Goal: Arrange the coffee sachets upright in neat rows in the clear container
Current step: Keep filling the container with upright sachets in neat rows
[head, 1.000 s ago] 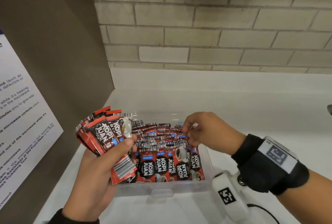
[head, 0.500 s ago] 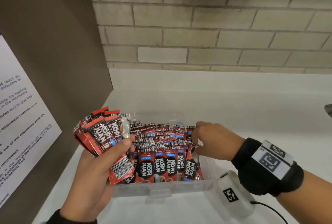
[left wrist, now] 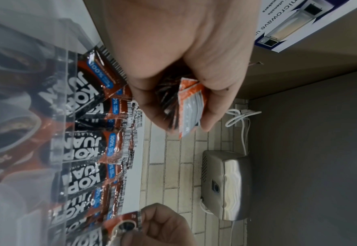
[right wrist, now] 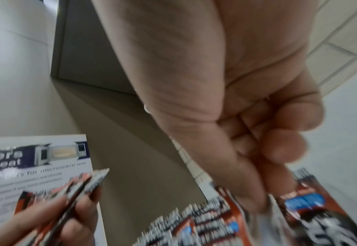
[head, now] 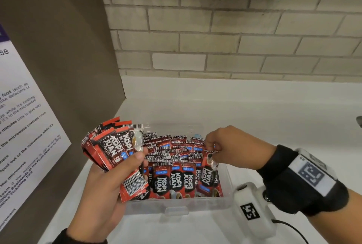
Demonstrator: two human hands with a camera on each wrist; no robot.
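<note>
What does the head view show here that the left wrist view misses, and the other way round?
Only the head view shows the front label faces of the fanned stack of sachets in the left hand, the right wrist's black band, and the container's front latch tab.

Only the left wrist view shows the stack's bottom edges between the fingers and the white cable at the wall corner.

Both show the sachet rows in the clear container and the right hand pinching one sachet.

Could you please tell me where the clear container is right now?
In the head view, the clear container sits low and centre on the white counter, between the left hand and the right hand, below the brick wall.
</note>
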